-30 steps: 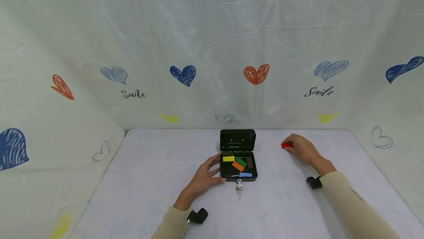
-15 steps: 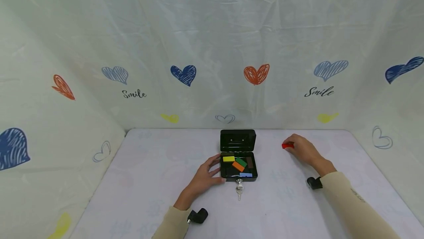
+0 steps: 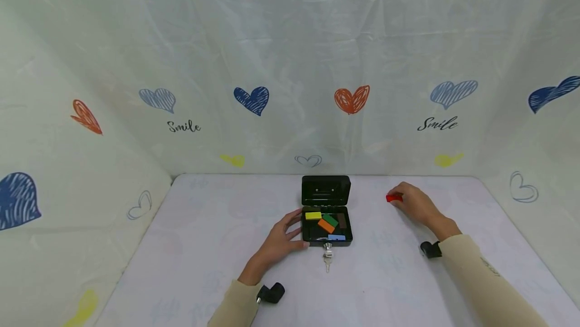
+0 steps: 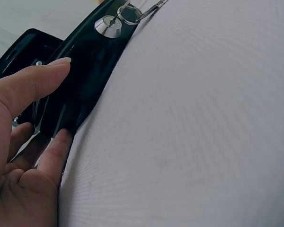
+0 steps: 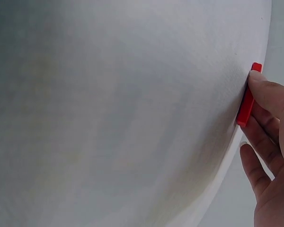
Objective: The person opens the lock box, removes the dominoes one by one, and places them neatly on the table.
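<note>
A black metal cash box [image 3: 304, 226] stands on the table with its lid [image 3: 325, 190] raised. Inside lie a yellow block [image 3: 313, 215], a green block [image 3: 330, 220], an orange block [image 3: 326, 225], a blue block [image 3: 336, 237] and a brown block [image 3: 342, 220]. My left hand [image 3: 277, 244] rests against the box's left side, its thumb touching the front near the corner. Farther right, my right hand [image 3: 416, 205] pinches a red block [image 5: 247, 97] by its long sides, low over the table; whether it touches the surface I cannot tell.
Keys [image 3: 328, 264] hang from the lock [image 4: 108, 26] on the box's front. White cloth covers the table [image 3: 217, 216]. Behind it rises a pale curtain [image 3: 290, 65] printed with hearts and the word Smile. Each wrist wears a small black camera [image 3: 271, 292].
Both hands, the box and the red block keep their places. The head view has tilted very slightly.
</note>
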A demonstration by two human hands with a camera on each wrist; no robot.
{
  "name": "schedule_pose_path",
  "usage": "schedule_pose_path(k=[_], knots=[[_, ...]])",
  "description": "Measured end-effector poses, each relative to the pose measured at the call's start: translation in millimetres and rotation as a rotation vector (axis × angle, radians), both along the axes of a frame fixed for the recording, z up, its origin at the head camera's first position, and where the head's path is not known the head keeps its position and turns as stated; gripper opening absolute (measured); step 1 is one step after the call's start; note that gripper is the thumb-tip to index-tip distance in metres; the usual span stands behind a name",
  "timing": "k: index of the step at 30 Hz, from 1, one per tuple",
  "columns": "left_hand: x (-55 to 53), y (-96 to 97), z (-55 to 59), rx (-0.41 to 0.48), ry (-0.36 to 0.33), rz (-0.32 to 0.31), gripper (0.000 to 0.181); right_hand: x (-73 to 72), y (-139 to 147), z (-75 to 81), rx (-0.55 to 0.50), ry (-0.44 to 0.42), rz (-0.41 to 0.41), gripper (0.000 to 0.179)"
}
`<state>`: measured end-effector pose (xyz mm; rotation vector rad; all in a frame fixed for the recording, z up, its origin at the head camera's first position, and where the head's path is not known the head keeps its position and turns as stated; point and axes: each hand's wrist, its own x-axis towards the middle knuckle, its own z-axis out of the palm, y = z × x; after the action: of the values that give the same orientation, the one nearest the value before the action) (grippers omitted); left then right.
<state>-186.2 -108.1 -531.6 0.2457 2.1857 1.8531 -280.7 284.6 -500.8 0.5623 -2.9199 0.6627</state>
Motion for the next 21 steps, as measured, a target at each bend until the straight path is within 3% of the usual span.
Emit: schedule_pose_path(k=[10, 21], knots=[[-0.5, 0.3, 1.3, -0.017, -0.009, 0.004, 0.088, 1.1, 4, -2.6, -0.011, 0.014, -0.017, 0.029], [0.3, 0.7, 2.8, -0.013, -0.022, 0.015, 0.088, 20.6, -12, 9.1, -0.065, 0.098, 0.04, 0.034]])
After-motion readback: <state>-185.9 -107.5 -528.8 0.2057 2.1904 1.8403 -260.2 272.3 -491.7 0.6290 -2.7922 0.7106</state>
